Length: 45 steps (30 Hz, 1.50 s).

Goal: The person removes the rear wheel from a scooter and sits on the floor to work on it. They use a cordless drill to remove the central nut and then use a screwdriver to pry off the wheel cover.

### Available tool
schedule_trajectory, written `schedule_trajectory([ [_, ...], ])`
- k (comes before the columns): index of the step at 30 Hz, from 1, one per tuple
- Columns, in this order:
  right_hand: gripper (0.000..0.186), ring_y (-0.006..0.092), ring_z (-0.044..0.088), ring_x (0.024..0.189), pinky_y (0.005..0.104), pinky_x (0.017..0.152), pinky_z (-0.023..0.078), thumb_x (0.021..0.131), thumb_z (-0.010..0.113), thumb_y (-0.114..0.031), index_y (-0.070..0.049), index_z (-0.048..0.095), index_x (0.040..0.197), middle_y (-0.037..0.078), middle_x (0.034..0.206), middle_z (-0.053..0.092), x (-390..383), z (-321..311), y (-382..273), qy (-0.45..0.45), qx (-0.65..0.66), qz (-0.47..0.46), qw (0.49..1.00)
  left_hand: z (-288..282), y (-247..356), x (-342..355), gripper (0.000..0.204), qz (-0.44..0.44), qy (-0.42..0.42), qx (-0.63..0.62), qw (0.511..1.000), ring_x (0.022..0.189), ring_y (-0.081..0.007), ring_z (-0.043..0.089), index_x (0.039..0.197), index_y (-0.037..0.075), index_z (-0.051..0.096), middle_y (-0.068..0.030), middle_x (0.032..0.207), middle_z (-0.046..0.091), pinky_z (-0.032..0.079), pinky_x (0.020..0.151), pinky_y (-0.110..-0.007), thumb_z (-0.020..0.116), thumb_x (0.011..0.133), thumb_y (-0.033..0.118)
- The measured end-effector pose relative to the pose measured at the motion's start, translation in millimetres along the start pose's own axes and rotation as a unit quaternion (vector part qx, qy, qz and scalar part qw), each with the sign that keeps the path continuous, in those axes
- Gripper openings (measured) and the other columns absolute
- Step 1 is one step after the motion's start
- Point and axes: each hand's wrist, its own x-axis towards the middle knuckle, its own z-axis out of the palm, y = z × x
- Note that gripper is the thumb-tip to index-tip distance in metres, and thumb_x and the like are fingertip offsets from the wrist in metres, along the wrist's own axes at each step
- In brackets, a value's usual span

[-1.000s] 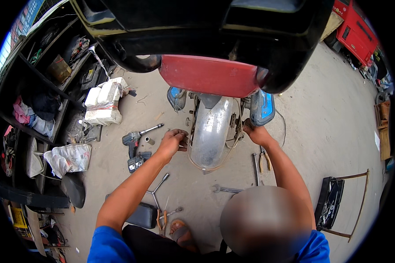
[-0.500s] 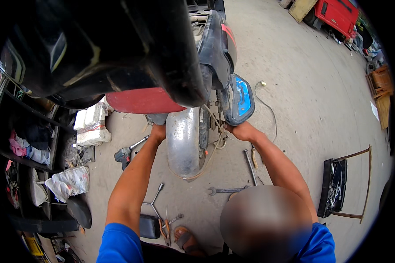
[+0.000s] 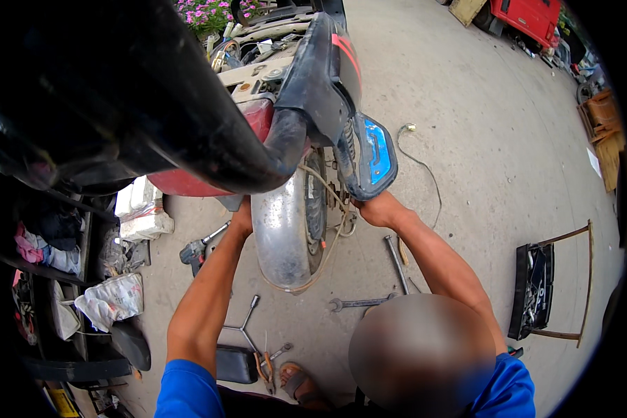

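Note:
A scooter's rear wheel with a scuffed metal cover (image 3: 279,237) stands before me, under a red panel (image 3: 181,181) and black bodywork (image 3: 118,83). My left hand (image 3: 241,217) reaches to the wheel's left side, its fingers hidden behind it. My right hand (image 3: 373,209) is curled at the axle area below the blue-topped footrest (image 3: 376,157); what it holds is hidden. A thin looped cable (image 3: 338,237) hangs beside the wheel. On the floor nearby lie an impact driver (image 3: 191,254), a long bar (image 3: 396,261), an open-end wrench (image 3: 359,303) and pliers (image 3: 265,373).
A cluttered black shelf (image 3: 35,265) with cloth stands left, beside white foam blocks (image 3: 143,209). An open toolbox (image 3: 536,289) lies right. A red vehicle (image 3: 529,21) and wooden boards (image 3: 602,139) are farther back. A Y-wrench (image 3: 244,327) and black pad (image 3: 235,362) lie below.
The scooter's bodywork has swung leftward and tilted in view, exposing its side and top frame. My left hand has moved right, behind the wheel's left side. My right hand has shifted slightly left and down.

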Motion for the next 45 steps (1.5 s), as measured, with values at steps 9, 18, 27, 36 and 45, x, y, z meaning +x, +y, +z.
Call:
schedule_trajectory([
  [9, 0.022, 0.0459, 0.059, 0.102, 0.0484, 0.088, 0.047, 0.089, 0.053, -0.005, 0.000, 0.061, 0.109, 0.026, 0.106, 0.065, -3, 12, 21, 0.040, 0.005, -0.037, 0.999, 64, 21, -110, 0.057, -0.195, 0.090, -0.041, 0.976, 0.104, -0.0274, 0.068, 0.138, 0.001, 0.054, -0.0116, 0.130, 0.066, 0.054, 0.088, -0.040, 0.068, 0.090, 0.030],
  [18, 0.020, 0.0465, 0.059, 0.102, 0.0493, 0.088, 0.047, 0.089, 0.053, -0.005, 0.000, 0.062, 0.105, 0.026, 0.105, 0.065, -1, 8, 17, -0.026, -0.079, 0.002, 0.997, 135, 22, -129, 0.078, -0.328, -0.056, -0.499, 0.801, 0.116, -0.0473, 0.055, 0.144, 0.009, 0.050, -0.0154, 0.133, 0.060, 0.039, 0.108, -0.062, 0.045, 0.094, 0.067],
  [27, 0.029, 0.0417, 0.063, 0.109, 0.0476, 0.092, 0.052, 0.082, 0.056, -0.010, -0.002, 0.068, 0.107, 0.025, 0.115, 0.067, 1, 16, 20, -0.037, -0.149, 0.015, 0.988, 147, 2, -121, 0.069, -0.352, -0.046, -0.616, 0.703, 0.092, -0.0360, 0.059, 0.126, 0.003, 0.061, -0.0182, 0.111, 0.063, 0.055, 0.075, -0.039, 0.055, 0.091, 0.062],
  [36, 0.031, 0.0425, 0.064, 0.106, 0.0482, 0.091, 0.052, 0.082, 0.055, -0.009, -0.003, 0.067, 0.109, 0.025, 0.112, 0.068, -1, 16, 15, -0.009, -0.164, 0.020, 0.986, 154, -9, -118, 0.054, -0.300, 0.025, -0.555, 0.775, 0.080, -0.0328, 0.071, 0.113, 0.015, 0.068, -0.0116, 0.098, 0.073, 0.056, 0.055, -0.043, 0.050, 0.093, 0.062],
  [45, 0.029, 0.0422, 0.064, 0.106, 0.0482, 0.091, 0.053, 0.081, 0.057, -0.010, -0.002, 0.068, 0.107, 0.024, 0.113, 0.068, -4, 18, 30, 0.008, -0.167, 0.010, 0.986, 170, 44, -136, 0.049, -0.334, 0.036, -0.506, 0.794, 0.074, -0.0289, 0.061, 0.123, 0.004, 0.064, -0.0146, 0.101, 0.069, 0.057, 0.063, -0.032, 0.049, 0.099, 0.044],
])
